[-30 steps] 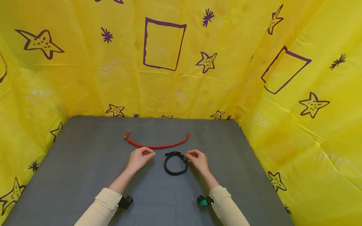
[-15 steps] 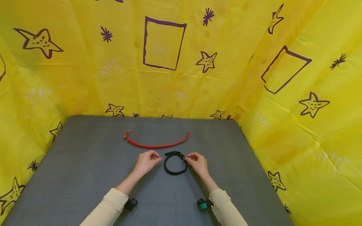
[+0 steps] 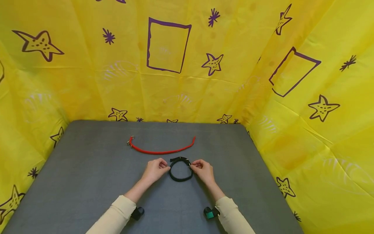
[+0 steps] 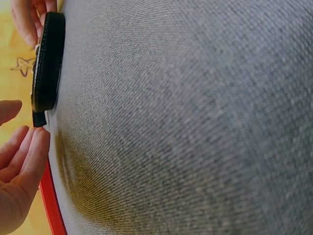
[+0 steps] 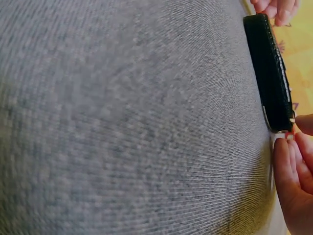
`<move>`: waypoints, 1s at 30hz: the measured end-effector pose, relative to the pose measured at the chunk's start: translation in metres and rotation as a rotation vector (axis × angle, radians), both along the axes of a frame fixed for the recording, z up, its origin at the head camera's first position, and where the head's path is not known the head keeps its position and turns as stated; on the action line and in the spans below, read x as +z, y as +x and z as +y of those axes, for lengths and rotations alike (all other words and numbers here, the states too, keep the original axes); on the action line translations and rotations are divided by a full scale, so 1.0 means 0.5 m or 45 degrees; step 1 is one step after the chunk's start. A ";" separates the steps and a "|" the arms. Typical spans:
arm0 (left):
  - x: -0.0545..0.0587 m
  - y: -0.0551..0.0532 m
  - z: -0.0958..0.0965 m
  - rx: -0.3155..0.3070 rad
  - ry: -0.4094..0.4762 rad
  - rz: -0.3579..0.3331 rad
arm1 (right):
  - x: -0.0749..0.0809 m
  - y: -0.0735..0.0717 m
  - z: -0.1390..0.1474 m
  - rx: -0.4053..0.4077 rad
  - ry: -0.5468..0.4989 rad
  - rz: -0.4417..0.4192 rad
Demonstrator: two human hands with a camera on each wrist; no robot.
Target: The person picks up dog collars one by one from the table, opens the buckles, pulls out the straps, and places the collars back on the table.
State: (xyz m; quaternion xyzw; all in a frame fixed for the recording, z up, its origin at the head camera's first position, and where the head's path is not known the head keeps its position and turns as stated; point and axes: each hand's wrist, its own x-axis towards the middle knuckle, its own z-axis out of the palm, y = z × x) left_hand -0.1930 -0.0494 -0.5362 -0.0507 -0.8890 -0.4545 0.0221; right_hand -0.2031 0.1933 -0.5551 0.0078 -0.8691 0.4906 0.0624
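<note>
A black buckled collar (image 3: 181,179) lies on the grey table as a closed loop, its strap end pointing left. My left hand (image 3: 156,169) is at the loop's left side, fingertips right by it. In the left wrist view the left thumb stands apart from the fingers (image 4: 30,159), which reach the strap end. My right hand (image 3: 203,170) is at the buckle on the loop's right. In the right wrist view its thumb (image 5: 305,124) and fingers lie on either side of the metal fittings, with a gap between them. Just beyond lies a red collar (image 3: 157,152), stretched in a shallow curve.
The grey cloth-covered table (image 3: 87,182) extends all around the collars. Yellow printed curtains (image 3: 169,91) enclose it at the back and both sides. Metal rings (image 3: 130,140) sit at the red collar's left end.
My left hand has moved right and slightly nearer, up to the black collar's left side. My right hand has edged left to the buckle. Both collars stay in place.
</note>
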 end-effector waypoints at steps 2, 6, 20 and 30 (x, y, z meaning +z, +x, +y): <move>-0.004 0.000 0.002 -0.007 -0.012 -0.011 | -0.005 0.000 0.000 0.014 0.020 0.050; -0.009 0.003 0.005 -0.019 -0.013 -0.016 | -0.010 0.001 -0.001 0.025 0.037 0.059; -0.014 0.008 0.017 -0.044 -0.016 -0.009 | -0.002 0.000 -0.006 0.022 0.050 -0.036; -0.020 0.009 0.020 -0.032 0.019 -0.030 | 0.002 0.001 -0.007 0.031 0.065 -0.054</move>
